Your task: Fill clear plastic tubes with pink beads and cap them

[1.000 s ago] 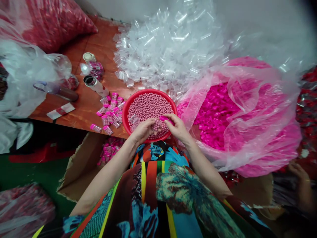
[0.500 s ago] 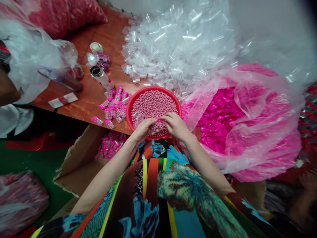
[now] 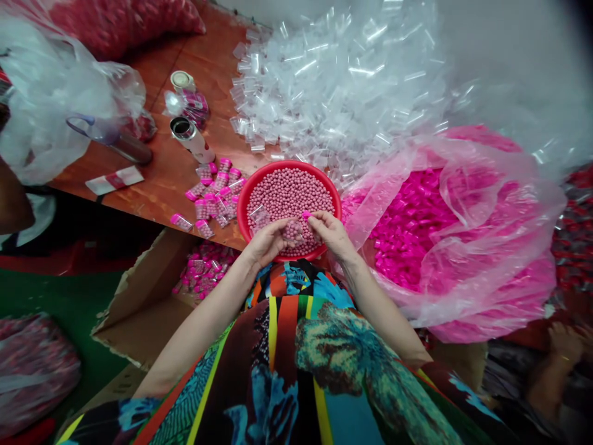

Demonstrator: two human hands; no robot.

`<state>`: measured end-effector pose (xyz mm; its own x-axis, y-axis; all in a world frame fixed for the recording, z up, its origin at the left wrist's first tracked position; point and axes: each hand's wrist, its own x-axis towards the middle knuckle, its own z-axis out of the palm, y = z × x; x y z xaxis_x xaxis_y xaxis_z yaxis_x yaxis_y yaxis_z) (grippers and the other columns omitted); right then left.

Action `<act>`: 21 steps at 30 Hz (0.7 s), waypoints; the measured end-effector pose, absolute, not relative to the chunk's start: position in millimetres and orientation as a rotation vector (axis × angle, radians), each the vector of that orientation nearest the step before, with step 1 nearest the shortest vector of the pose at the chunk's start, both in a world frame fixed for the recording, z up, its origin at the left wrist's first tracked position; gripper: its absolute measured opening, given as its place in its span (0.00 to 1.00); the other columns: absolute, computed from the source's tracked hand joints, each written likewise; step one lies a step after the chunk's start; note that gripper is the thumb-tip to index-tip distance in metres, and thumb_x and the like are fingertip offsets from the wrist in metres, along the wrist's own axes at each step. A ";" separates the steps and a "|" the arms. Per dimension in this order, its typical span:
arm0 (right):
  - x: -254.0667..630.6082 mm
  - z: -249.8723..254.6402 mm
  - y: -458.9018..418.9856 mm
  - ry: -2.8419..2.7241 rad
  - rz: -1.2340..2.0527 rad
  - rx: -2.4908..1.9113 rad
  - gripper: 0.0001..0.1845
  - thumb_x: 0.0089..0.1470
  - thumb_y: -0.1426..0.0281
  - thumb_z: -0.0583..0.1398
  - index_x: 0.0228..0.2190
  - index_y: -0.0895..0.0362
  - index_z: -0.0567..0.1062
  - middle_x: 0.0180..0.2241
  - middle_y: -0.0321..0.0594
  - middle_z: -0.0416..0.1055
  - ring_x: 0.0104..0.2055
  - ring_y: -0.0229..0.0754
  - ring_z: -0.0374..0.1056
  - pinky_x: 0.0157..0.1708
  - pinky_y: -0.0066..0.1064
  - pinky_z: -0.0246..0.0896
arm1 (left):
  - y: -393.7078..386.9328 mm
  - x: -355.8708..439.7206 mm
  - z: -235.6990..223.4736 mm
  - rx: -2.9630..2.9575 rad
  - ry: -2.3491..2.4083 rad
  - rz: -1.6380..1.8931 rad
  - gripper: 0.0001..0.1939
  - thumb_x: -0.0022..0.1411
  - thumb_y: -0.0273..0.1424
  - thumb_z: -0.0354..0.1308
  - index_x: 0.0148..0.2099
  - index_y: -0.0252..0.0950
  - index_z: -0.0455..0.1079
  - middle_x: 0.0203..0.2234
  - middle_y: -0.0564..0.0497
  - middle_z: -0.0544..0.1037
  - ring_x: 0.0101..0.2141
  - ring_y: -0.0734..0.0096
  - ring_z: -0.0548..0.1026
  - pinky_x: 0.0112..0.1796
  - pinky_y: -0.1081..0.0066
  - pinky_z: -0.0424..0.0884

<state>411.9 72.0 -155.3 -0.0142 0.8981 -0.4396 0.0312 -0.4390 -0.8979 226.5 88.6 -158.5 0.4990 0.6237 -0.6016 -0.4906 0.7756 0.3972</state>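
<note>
In front of my body stands a red bowl (image 3: 243,217) full of small pink beads (image 3: 291,193). My left hand (image 3: 269,242), fingers curled over the bowl's near side, grips a small clear bottle (image 3: 293,231) with beads in it. A bright pink cap (image 3: 306,215) is pinched between the fingertips of my right hand (image 3: 332,233), just apart from the bottle. Another clear bottle (image 3: 259,216) lies on the beads at the bowl's left. Several bead-filled bottles with pink caps (image 3: 217,194) lie left of the bowl.
A heap of clear empty bottles (image 3: 343,80) lies behind the bowl. To the right sits an open plastic bag (image 3: 486,259) of pink caps (image 3: 412,222). A cardboard box (image 3: 134,303) with filled bottles stands below left. An uncapped flask (image 3: 192,141) is on the table. Another person's hand (image 3: 566,342) shows at right.
My hands have drawn slightly apart. The pink cap in my right hand now shows clearly, up and to the right of the bottle. The view has shifted a little.
</note>
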 end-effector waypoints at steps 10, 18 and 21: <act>400.7 -163.9 71.0 -1.386 1.256 -1.472 0.17 0.63 0.57 0.58 0.45 0.53 0.79 0.46 0.41 0.77 0.51 0.43 0.71 0.56 0.39 0.65 | 79.6 225.2 -162.6 0.228 0.848 0.668 0.11 0.61 0.25 0.64 0.47 0.30 0.77 0.35 0.45 0.81 0.31 0.69 0.79 0.31 0.74 0.74; 401.7 -164.4 70.4 -1.447 0.952 -1.567 0.15 0.64 0.61 0.57 0.45 0.54 0.80 0.45 0.45 0.77 0.50 0.46 0.71 0.55 0.42 0.65 | 77.9 224.1 -162.8 0.197 0.838 0.672 0.14 0.61 0.25 0.65 0.50 0.30 0.76 0.36 0.44 0.82 0.33 0.69 0.80 0.30 0.76 0.74; 397.6 -162.2 70.4 -1.462 1.021 -1.519 0.14 0.63 0.61 0.58 0.43 0.52 0.80 0.43 0.42 0.78 0.49 0.45 0.72 0.53 0.40 0.66 | 76.7 225.1 -165.9 0.210 0.822 0.680 0.13 0.59 0.26 0.68 0.47 0.29 0.76 0.34 0.46 0.81 0.32 0.70 0.80 0.29 0.77 0.73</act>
